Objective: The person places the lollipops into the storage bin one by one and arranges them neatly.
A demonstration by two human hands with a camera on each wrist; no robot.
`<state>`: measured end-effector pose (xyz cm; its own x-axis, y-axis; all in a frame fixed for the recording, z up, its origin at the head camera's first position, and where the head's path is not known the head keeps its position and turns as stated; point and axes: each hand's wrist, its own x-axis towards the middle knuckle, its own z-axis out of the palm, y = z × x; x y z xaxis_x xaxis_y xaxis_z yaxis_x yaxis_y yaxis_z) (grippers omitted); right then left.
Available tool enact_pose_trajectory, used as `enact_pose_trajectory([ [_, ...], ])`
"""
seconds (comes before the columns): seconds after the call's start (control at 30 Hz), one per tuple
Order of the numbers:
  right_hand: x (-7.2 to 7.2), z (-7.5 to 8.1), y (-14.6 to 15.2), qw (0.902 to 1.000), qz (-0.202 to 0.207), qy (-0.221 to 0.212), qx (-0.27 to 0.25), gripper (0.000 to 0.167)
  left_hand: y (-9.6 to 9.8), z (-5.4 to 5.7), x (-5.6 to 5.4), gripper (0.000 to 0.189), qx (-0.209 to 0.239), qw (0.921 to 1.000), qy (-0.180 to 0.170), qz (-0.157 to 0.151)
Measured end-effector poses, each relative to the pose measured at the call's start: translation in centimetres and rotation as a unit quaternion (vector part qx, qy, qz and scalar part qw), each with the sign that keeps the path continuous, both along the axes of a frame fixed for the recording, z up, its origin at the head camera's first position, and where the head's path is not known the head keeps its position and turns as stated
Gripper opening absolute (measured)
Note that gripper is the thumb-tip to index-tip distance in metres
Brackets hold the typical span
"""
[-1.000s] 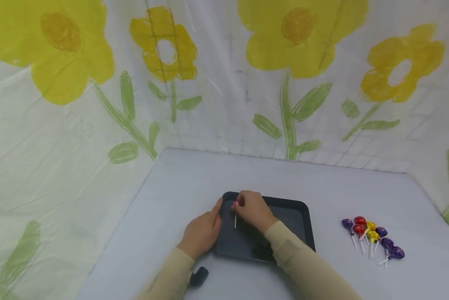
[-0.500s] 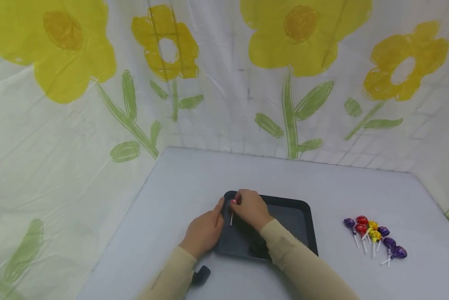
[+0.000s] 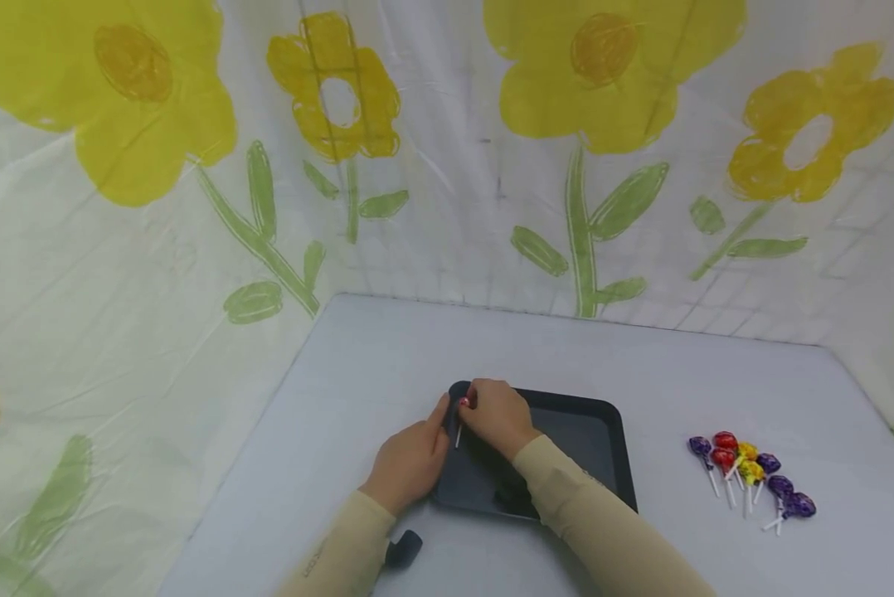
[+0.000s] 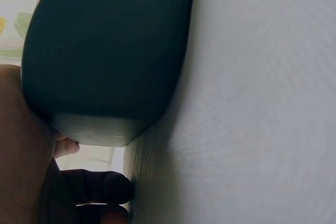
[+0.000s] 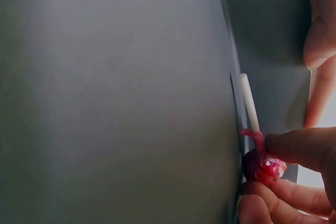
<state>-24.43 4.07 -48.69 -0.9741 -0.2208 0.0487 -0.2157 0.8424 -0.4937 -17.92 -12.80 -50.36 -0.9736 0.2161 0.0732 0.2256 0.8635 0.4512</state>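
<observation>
A lollipop (image 3: 464, 403) in red wrapping, with a white stick, is pinched between the thumb and fingers of my right hand (image 3: 498, 416). It is close to the far left corner of a dark tray (image 3: 581, 438); in the right wrist view the lollipop (image 5: 262, 165) lies along the tray's inner side wall, its stick (image 5: 249, 100) angled away from the fingers. My left hand (image 3: 408, 458) holds the tray's left side, thumb at the rim and fingers along the outside. In the left wrist view the tray's outer wall (image 4: 110, 45) fills much of the picture.
Several wrapped lollipops, including a yellow one (image 3: 750, 472), a red one (image 3: 725, 440) and a purple one (image 3: 799, 505), lie in a loose group right of the tray on the white table (image 3: 387, 340). A flower-printed curtain (image 3: 447, 207) encloses the table's back and sides. A black piece (image 3: 404, 549) shows beside the left forearm.
The right hand has moved slightly left with the lollipop, toward the tray's left wall, and the stick has tilted a little. The left hand stays at the tray's left side.
</observation>
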Motion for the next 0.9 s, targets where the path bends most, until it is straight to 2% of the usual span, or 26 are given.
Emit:
enact_pose_trajectory([
  [0.63,-0.11,-0.50,0.10,0.9999,-0.004,0.011,-0.001,0.022,0.34,-0.33,-0.01,0.058,0.002,0.9999,-0.013,0.006],
  [0.9,-0.11,-0.93,-0.08,0.9999,-0.004,0.010,0.003,0.027,0.21,-0.11,0.17,0.056,0.004,0.9999,0.008,0.006],
])
